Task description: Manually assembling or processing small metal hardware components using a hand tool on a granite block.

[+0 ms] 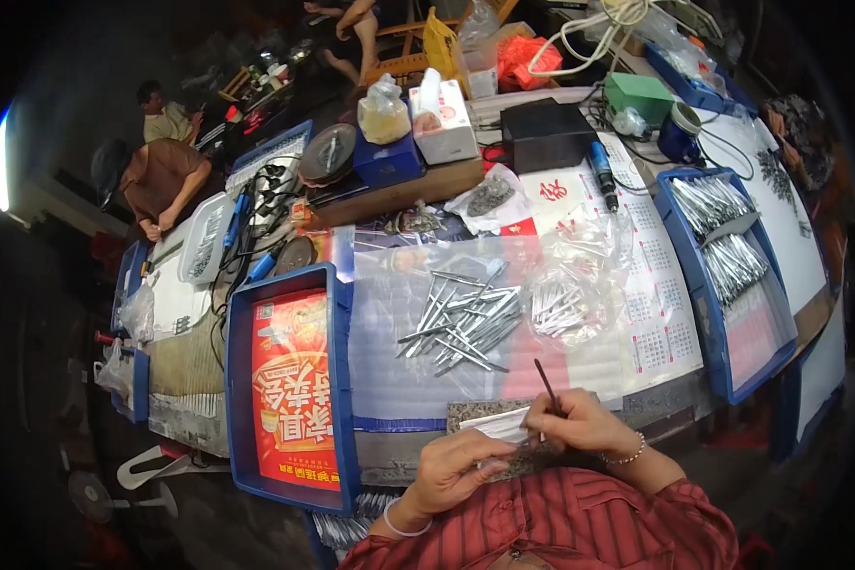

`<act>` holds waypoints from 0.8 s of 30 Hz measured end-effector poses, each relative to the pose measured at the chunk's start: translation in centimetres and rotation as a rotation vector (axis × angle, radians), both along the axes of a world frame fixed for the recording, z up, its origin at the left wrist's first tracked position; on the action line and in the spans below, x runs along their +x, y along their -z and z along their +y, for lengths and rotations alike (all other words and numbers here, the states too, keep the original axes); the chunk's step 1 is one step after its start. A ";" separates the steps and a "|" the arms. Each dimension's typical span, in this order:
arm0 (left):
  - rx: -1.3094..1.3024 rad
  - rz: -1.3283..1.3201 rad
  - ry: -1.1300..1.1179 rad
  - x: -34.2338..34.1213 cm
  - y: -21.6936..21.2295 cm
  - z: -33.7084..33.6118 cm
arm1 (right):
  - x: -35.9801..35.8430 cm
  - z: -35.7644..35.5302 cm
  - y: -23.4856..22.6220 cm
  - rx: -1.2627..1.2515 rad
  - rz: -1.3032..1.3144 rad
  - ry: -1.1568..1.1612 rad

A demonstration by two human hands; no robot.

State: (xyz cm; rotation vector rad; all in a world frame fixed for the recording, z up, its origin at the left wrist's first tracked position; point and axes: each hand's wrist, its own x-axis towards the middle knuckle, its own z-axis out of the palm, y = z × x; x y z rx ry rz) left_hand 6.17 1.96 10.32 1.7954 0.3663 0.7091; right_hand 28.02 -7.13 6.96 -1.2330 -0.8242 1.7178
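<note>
My left hand [451,465] is closed on several thin silvery-white strips [496,424] at the table's near edge. A speckled grey stone slab [464,411] lies beneath them. My right hand [584,426] pinches a slim dark stick-like tool [545,374], its upper end pointing up and left. The tool's lower part is hidden by the fingers, so its kind does not show. Beyond my hands a loose pile of shiny metal strips [461,318] is spread on clear plastic sheeting. To its right, a clear plastic bag [598,285] holds smaller pale pieces [562,306].
A blue tray [342,380] with a red printed sheet stands left. Another blue tray [779,356] with bundled metal pieces sits right. A blue-and-black power tool [601,171], black box [547,133] and dark blue jar [679,131] are farther back. Another person [166,180] works at far left.
</note>
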 end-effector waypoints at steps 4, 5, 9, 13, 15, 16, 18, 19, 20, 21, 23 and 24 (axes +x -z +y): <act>-0.019 -0.038 -0.146 -0.6 0.7 0.2 | 2.4 0.9 -0.9 0.048 -0.243 0.286; -0.040 -0.035 -0.173 -0.5 0.4 0.2 | 3.4 1.0 -1.1 0.096 -0.382 0.359; -0.080 -0.038 -0.223 -1.0 1.7 0.4 | 6.7 1.7 -0.3 0.164 -0.731 0.478; -0.219 -0.067 -0.270 -1.2 2.4 0.8 | 7.3 4.0 0.4 0.310 -1.048 0.365; -0.218 -0.086 -0.252 -1.3 2.3 0.7 | 7.3 5.1 2.2 0.415 -1.181 0.329; -0.303 -0.074 -0.258 -1.5 2.3 0.5 | 7.3 6.2 3.0 0.527 -1.307 0.288; -0.392 -0.061 -0.257 -1.9 2.7 0.1 | 6.8 7.4 3.9 0.486 -1.338 0.214; -0.446 -0.067 -0.259 -2.2 2.7 0.0 | 6.6 7.8 4.4 0.464 -1.427 0.143; -0.500 -0.073 -0.259 -2.3 2.7 0.0 | 6.4 8.2 4.6 0.441 -1.517 0.073; -0.524 -0.098 -0.247 -2.4 3.0 0.0 | 6.3 8.5 4.4 0.407 -1.584 0.011; -0.538 -0.140 -0.255 -2.7 3.3 0.0 | 6.4 8.7 4.6 0.400 -1.616 -0.023; -0.565 -0.178 -0.247 -2.8 3.5 0.1 | 6.4 8.8 4.7 0.370 -1.653 -0.055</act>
